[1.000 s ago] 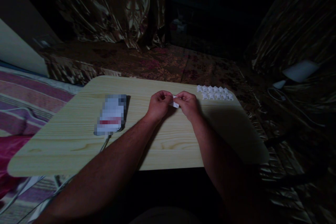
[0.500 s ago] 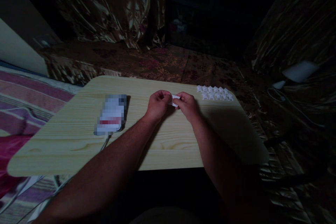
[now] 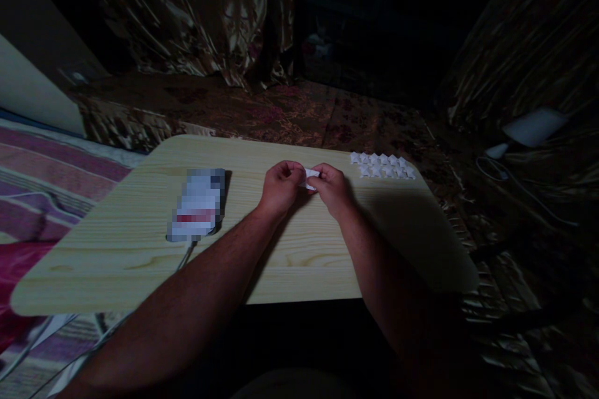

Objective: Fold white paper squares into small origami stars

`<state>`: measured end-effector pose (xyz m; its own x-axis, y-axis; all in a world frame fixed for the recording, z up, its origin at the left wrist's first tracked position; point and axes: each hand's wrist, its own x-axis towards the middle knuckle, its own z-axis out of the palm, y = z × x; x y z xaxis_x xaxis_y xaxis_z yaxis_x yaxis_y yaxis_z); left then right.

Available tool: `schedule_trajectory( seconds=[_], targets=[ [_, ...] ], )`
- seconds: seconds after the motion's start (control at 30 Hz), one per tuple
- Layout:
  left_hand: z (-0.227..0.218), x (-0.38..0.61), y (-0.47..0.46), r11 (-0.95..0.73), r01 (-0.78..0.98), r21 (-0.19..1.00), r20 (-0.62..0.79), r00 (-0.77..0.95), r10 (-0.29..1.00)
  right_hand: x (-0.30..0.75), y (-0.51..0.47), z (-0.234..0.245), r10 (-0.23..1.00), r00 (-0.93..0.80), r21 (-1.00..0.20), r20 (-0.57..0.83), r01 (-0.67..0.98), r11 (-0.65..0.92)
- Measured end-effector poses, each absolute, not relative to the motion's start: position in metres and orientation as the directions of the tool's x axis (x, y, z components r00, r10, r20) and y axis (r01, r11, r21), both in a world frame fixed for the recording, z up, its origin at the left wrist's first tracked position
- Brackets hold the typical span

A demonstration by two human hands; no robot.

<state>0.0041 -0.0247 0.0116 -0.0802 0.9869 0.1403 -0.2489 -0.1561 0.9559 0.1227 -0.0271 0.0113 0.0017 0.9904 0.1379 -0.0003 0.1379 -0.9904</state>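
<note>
Over the middle of the wooden table [image 3: 299,255], a small folded piece of white paper [image 3: 311,178] is pinched between both hands. My left hand [image 3: 282,186] grips its left side with thumb and fingers closed. At the other side, my right hand [image 3: 333,188] presses it with the thumb on top and the fingers bent behind. The fingers cover part of the paper, so its full shape is hidden. To the right of my right hand, several small white folded paper pieces [image 3: 384,165] lie in two rows near the table's far right corner.
A phone-like object [image 3: 196,204], blurred out, lies left of my hands with a white cable [image 3: 187,254] running under my left forearm. A striped bed cover [image 3: 70,181] is at the left. Patterned curtains [image 3: 210,19] hang behind; a white lamp-like object [image 3: 536,126] stands at the right.
The paper between my hands shows a slightly different outline, with the fingers shifted a little around it. Both hands stay in nearly the same place.
</note>
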Motion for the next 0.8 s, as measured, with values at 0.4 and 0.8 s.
schedule_trajectory(
  seconds=[0.4,0.8],
  targets=[
    [0.0114,0.0046,-0.0245,-0.111,-0.339,0.934,0.102,-0.045,0.994,0.1221,-0.0264,0.0081,0.986,0.019,-0.986,0.168,0.003,0.168],
    [0.0094,0.0044,-0.0229,-0.117,-0.375,0.920,0.113,-0.032,0.993,0.1191,-0.0258,0.0099,0.987,0.074,-0.987,0.140,-0.072,0.146]
  ],
)
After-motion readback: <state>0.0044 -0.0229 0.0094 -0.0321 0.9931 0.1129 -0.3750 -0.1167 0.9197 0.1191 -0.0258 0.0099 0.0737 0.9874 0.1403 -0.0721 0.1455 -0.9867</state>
